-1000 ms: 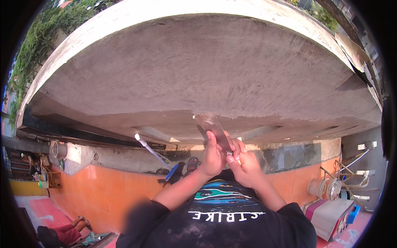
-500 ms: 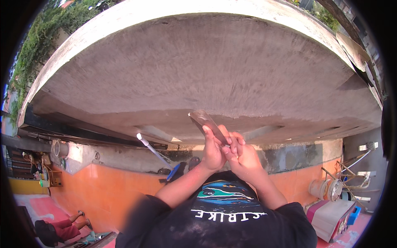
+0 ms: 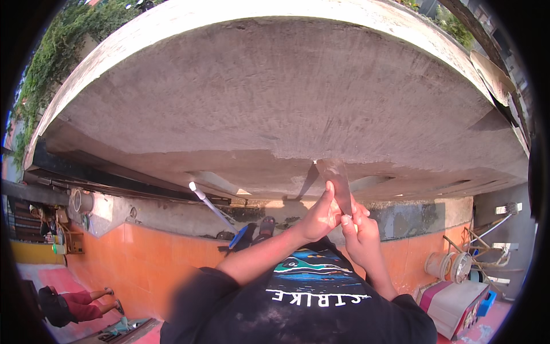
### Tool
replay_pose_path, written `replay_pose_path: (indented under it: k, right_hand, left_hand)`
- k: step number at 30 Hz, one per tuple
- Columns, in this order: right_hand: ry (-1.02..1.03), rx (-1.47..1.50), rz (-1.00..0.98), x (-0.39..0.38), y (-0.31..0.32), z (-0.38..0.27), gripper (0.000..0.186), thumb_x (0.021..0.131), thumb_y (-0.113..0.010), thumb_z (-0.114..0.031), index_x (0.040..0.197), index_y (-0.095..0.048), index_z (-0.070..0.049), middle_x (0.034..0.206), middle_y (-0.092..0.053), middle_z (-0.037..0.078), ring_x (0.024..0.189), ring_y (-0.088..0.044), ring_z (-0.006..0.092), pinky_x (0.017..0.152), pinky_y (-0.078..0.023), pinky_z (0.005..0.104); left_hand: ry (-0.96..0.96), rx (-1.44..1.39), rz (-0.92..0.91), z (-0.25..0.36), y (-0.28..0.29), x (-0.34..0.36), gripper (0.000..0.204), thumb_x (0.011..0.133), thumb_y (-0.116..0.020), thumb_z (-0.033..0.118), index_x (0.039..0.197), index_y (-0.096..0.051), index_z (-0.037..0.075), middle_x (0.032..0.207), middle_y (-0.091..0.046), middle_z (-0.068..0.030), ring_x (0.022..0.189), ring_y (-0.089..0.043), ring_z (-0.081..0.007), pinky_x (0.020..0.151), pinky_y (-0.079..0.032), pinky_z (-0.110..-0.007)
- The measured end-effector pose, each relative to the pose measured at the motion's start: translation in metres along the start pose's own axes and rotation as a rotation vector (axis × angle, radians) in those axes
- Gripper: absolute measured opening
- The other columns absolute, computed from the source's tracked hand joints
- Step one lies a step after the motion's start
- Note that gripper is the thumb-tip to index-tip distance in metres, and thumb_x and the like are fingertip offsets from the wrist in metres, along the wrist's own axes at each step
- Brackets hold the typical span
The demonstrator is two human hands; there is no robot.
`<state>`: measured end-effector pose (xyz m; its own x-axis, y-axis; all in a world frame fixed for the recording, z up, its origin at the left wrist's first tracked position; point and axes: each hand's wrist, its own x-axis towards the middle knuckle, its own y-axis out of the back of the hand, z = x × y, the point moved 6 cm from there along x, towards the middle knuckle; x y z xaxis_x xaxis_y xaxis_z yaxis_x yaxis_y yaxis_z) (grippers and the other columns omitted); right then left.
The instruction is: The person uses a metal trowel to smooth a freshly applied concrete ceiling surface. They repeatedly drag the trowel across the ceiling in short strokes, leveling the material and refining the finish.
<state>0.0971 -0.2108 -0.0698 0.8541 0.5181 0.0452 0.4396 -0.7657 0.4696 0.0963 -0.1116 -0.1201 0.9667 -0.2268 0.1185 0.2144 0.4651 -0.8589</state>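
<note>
In front of my chest, my right hand [image 3: 362, 232] is closed round the handle end of a putty knife [image 3: 339, 182]. Its flat, tapering metal blade points up and away from me, toward the grey plastered wall [image 3: 275, 97]. My left hand [image 3: 321, 221] grips the side of the blade near its base, thumb laid along it. The left fingers behind the blade are partly hidden, and most of the handle is covered by my right hand. The blade tip overlaps the damp-looking, darker lower band of the wall; I cannot tell whether it touches.
A pole with a white grip [image 3: 201, 196] and blue head leans left of my sandalled foot [image 3: 267, 225]. Orange tiles [image 3: 154, 269] run below the wall. Buckets [image 3: 441, 265], a chair frame [image 3: 490, 252] and a box [image 3: 452, 309] stand right. Another person [image 3: 77, 304] is lower left.
Both hands and the putty knife have moved to the right. The blade has turned from leaning left to nearly upright, and my hands are a little farther apart.
</note>
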Motion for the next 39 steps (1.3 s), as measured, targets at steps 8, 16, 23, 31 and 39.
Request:
replay_pose_path:
  k: [8,16,23,31,39]
  right_hand:
    - [0.03,-0.033,-0.223,0.053,-0.05,-0.026,0.027,0.095,-0.06,-0.027,0.093,-0.057,-0.001,0.081,-0.066,0.021,0.078,-0.068,0.0368,0.07,-0.052,0.0427]
    - [0.175,0.086,-0.195,0.044,-0.052,-0.03,0.023,0.095,-0.06,-0.024,0.096,-0.058,-0.001,0.083,-0.065,0.018,0.08,-0.068,0.0364,0.074,-0.051,0.0401]
    - [-0.067,0.002,-0.076,0.009,0.0,0.003,0.02,0.095,-0.061,-0.019,0.096,-0.059,0.001,0.082,-0.062,0.017,0.077,-0.067,0.0339,0.073,-0.051,0.0369]
    - [0.057,-0.009,-0.232,0.055,-0.054,-0.032,0.021,0.093,-0.063,-0.021,0.097,-0.061,0.0,0.077,-0.063,0.016,0.075,-0.067,0.0346,0.069,-0.051,0.0374]
    - [0.147,0.055,-0.078,0.038,-0.049,-0.022,0.02,0.093,-0.063,-0.02,0.094,-0.06,0.0,0.078,-0.064,0.013,0.075,-0.066,0.0295,0.074,-0.051,0.0356]
  left_hand:
    - [-0.415,0.144,0.174,0.064,0.019,-0.021,0.073,0.098,-0.011,0.069,0.08,-0.049,0.01,0.062,-0.052,-0.0078,0.092,-0.058,-0.03,0.091,-0.043,-0.044]
    - [-0.316,0.182,0.168,0.062,0.015,-0.027,0.074,0.098,-0.011,0.068,0.084,-0.052,0.008,0.068,-0.055,-0.0086,0.093,-0.058,-0.029,0.098,-0.04,-0.045]
    - [-0.063,0.012,-0.01,0.005,-0.006,0.005,0.076,0.098,-0.011,0.068,0.089,-0.055,0.007,0.077,-0.059,-0.0099,0.102,-0.054,-0.028,0.103,-0.036,-0.047]
    - [-0.408,0.067,0.167,0.069,0.019,-0.023,0.073,0.098,-0.011,0.068,0.079,-0.048,0.009,0.065,-0.05,-0.0075,0.091,-0.055,-0.0293,0.095,-0.04,-0.044]
    - [-0.228,0.169,0.159,0.05,0.018,-0.025,0.076,0.097,-0.011,0.071,0.084,-0.051,0.008,0.072,-0.055,-0.0089,0.1,-0.055,-0.0287,0.094,-0.042,-0.044]
